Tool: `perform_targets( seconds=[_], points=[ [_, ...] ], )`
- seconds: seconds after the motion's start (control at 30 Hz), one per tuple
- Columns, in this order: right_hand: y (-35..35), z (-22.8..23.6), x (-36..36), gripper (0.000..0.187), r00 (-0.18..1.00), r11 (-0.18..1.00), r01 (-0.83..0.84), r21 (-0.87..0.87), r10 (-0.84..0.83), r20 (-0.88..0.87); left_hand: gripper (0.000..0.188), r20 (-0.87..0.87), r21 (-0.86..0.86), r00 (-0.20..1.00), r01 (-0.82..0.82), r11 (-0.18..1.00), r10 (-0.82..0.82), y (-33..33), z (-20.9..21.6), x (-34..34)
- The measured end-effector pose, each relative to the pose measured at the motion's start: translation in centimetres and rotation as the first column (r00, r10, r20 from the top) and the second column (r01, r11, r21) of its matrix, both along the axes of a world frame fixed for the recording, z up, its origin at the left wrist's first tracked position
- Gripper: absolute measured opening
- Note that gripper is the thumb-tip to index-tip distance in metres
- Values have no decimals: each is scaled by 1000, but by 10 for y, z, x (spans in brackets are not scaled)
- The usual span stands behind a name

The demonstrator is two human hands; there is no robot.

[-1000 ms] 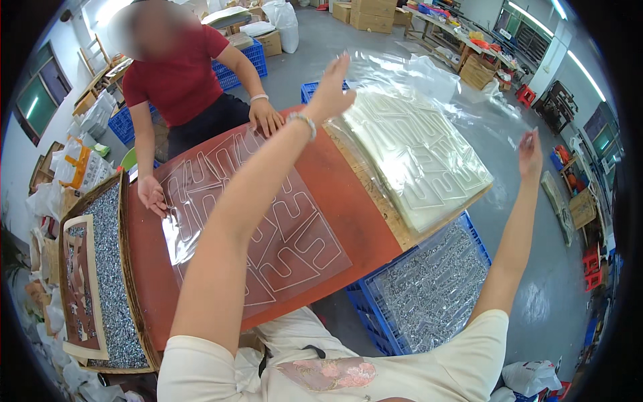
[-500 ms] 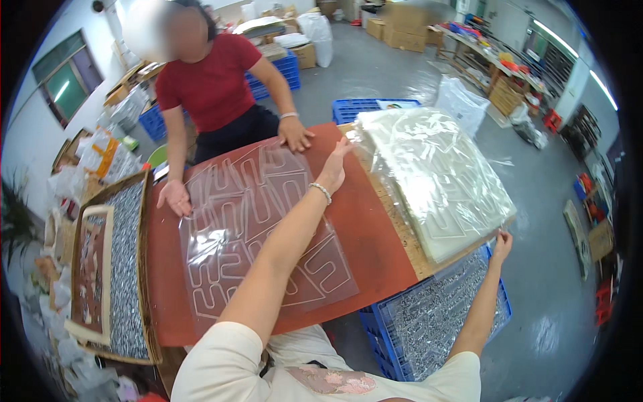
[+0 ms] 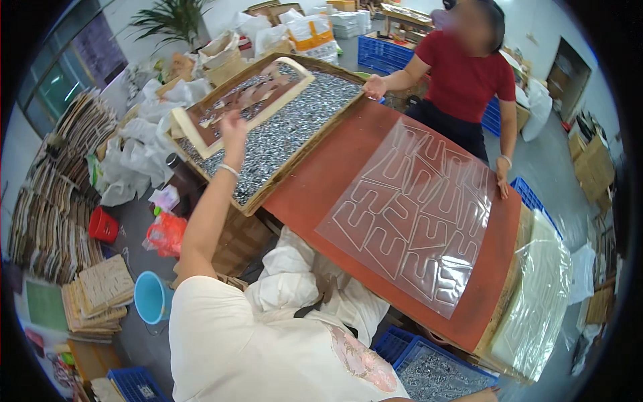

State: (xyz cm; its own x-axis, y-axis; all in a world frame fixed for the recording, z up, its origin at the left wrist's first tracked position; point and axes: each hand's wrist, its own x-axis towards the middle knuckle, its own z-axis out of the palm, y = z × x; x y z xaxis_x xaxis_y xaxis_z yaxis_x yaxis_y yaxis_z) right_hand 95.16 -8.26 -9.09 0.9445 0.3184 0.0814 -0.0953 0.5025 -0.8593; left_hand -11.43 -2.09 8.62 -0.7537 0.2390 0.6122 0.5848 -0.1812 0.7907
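My left hand (image 3: 232, 127) reaches over a pale wooden frame (image 3: 194, 134), its fingers loosely apart and somewhat blurred, with nothing seen in them. The frame holds torn brown and reddish pieces. It lies in a wood-edged tray (image 3: 295, 110) full of silvery glittering bits. Only a bit of my right hand (image 3: 487, 395) shows at the lower edge; its fingers are hidden. On the red-brown board (image 3: 315, 181) lies a clear plastic sheet (image 3: 408, 201) with curved outlines. Across the board, another person's hand (image 3: 502, 175) rests at its edge, and their other hand (image 3: 375, 87) is by the tray.
A stack of clear sheets (image 3: 536, 295) lies to the right of the board. Below it stands a blue crate (image 3: 435, 365) with glittering material. On the floor at left are a light-blue bucket (image 3: 153, 298), a red bin (image 3: 103, 224) and stacked wooden boards (image 3: 50, 221).
My view has swung left. My left hand has gone from above the clear sheet to the frame in the tray. My right hand has left the sheet stack's corner.
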Motion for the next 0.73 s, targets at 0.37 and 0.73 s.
perform_targets(
  seconds=[0.37, 0.73],
  points=[
    [-28, 43, -56, 52, 995, 988, 89, -124, -83, 58, 59, 305, -214, 943, -69, 974, 134, -87, -47, -288],
    [-140, 57, -111, 55, 937, 893, 349, -285, -323, 136, 50, 109, -69, 994, 16, 997, -8, -29, -22, -318]
  ],
)
